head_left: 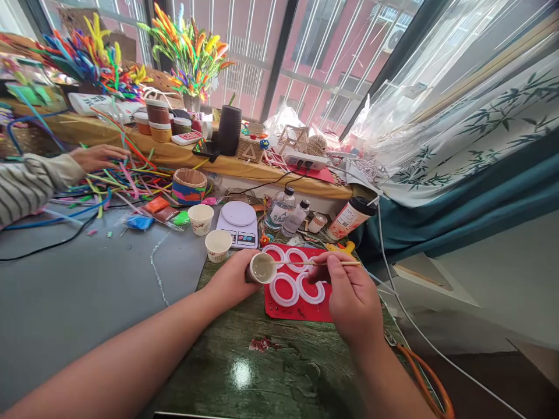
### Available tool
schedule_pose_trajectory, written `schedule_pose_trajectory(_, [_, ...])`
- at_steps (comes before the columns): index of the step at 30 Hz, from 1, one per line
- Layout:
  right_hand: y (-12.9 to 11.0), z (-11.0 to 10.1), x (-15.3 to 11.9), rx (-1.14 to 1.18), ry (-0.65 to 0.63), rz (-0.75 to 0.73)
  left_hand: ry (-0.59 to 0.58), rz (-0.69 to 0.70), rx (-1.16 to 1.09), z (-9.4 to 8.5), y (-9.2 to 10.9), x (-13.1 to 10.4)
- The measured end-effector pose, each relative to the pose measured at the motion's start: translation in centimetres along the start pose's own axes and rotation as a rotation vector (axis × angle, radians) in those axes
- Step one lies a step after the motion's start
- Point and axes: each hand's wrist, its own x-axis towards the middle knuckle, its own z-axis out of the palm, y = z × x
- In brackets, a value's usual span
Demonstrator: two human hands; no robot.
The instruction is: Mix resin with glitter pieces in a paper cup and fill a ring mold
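My left hand (238,273) is wrapped round a paper cup (263,268), tilted so its mouth faces me, with clear liquid inside. My right hand (354,291) pinches a thin wooden stick (312,263), whose far end reaches to the cup's mouth. Below both hands lies a red sheet (283,314) bearing several whitish ring-shaped molds (283,290); my right hand partly hides some of them. Left of the cup stand two more paper cups, a near one (218,245) and a farther one (200,219), beside a white digital scale (238,224).
Behind the molds stand clear bottles (278,210) and a tall printed cup (351,217). A co-worker's hand (101,157) reaches over colourful pipe cleaners (131,183) at left. A white cable (404,314) hangs along the table's right side. Craft materials crowd the ledge (244,169) by the window.
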Motion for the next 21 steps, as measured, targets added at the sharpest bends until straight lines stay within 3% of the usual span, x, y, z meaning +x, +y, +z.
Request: schedule_pose_trajectory(21, [0.35, 0.44, -0.16, 0.02, -0.032, -0.014, 0.007, -0.007, -0.006, 0.06, 0.06, 0.04])
